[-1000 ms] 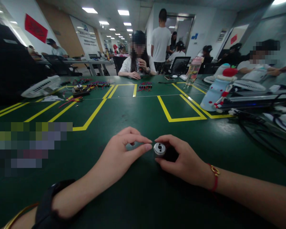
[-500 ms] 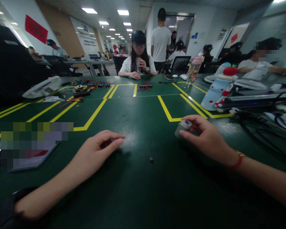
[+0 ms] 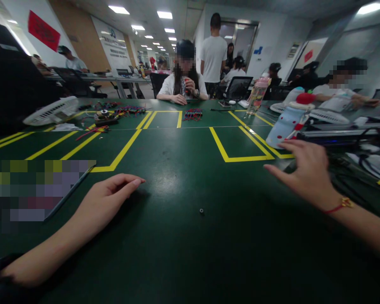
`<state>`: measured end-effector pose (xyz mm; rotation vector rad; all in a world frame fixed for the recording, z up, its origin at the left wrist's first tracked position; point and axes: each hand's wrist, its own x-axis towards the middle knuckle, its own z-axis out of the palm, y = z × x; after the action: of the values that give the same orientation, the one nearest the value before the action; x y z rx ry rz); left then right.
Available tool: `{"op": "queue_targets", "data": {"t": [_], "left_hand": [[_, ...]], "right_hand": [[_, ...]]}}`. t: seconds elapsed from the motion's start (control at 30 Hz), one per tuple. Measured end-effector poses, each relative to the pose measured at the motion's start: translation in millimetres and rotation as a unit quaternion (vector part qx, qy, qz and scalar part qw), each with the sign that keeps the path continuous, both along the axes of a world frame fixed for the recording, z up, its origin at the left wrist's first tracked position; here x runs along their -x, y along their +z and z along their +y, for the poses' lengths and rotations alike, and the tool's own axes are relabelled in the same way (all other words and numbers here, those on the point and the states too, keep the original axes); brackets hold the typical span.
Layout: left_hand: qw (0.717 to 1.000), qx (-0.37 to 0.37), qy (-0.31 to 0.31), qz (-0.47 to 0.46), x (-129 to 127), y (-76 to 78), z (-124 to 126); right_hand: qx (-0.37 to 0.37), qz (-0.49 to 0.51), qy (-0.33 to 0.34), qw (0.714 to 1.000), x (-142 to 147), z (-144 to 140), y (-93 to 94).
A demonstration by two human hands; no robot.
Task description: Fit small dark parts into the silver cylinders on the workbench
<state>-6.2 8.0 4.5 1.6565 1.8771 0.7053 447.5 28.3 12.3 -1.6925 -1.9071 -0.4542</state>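
Both hands are empty on the green table (image 3: 183, 253). The left hand (image 3: 106, 198) lies flat at about nine o'clock from the table's near middle, fingers loosely extended and grasping nothing. The right hand (image 3: 304, 171) hovers at about two o'clock, fingers spread open over the tabletop beside a yellow tape line (image 3: 240, 158); whether anything sits beneath its palm cannot be told.

Between the hands, at about six o'clock from the tape box and well apart from either hand, lies a tiny dark ring (image 3: 201, 210), something like a small nut or washer. It looks hard and very light, so it should skid or roll easily on the smooth surface and be simple to lose. Judging by its size, a fingertip pinch from above across its outer edge would suit it best, or a fingertip pressed down and slid.

At one o'clock from the right hand stands a pale blue bottle with red dots (image 3: 283, 124), with tangled cables (image 3: 361, 169) at three o'clock. A white fan (image 3: 50, 112) lies at ten o'clock, and a seated person (image 3: 183, 82) works at twelve o'clock.
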Motion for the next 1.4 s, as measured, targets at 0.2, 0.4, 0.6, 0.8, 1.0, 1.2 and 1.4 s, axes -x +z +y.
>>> {"op": "queue_targets", "data": {"t": [0.2, 0.4, 0.6, 0.8, 1.0, 1.2, 1.4], "left_hand": [[0.999, -0.001, -0.023, 0.031, -3.1, 7.9, -5.4], [0.998, 0.012, -0.04, 0.038, -11.0, 20.4, -10.8], [0.999, 0.005, -0.033, 0.042, -12.0, 16.7, -8.1], [0.999, 0.018, -0.036, 0.03, -10.7, 15.6, -8.7], [0.999, 0.028, -0.033, 0.028, -11.0, 15.8, -9.3], [0.998, 0.029, -0.041, 0.028, -11.1, 17.2, -10.8], [0.998, 0.023, -0.037, 0.034, -8.9, 15.1, -9.8]], "right_hand": [[0.233, 0.054, 0.335, 0.911, 133.4, -34.5, -4.1], [0.19, 0.093, 0.269, 0.94, 99.7, -19.1, 11.8], [0.016, -0.02, -0.084, 0.996, -37.6, 8.3, 30.5], [0.138, 0.011, -0.198, 0.97, -74.4, 7.1, 36.4], [0.153, 0.047, -0.23, 0.96, -75.6, 9.7, 35.5], [0.137, 0.076, -0.229, 0.961, -80.6, 12.5, 31.9], [0.142, 0.116, -0.227, 0.956, -76.4, 12.0, 28.6]]}}
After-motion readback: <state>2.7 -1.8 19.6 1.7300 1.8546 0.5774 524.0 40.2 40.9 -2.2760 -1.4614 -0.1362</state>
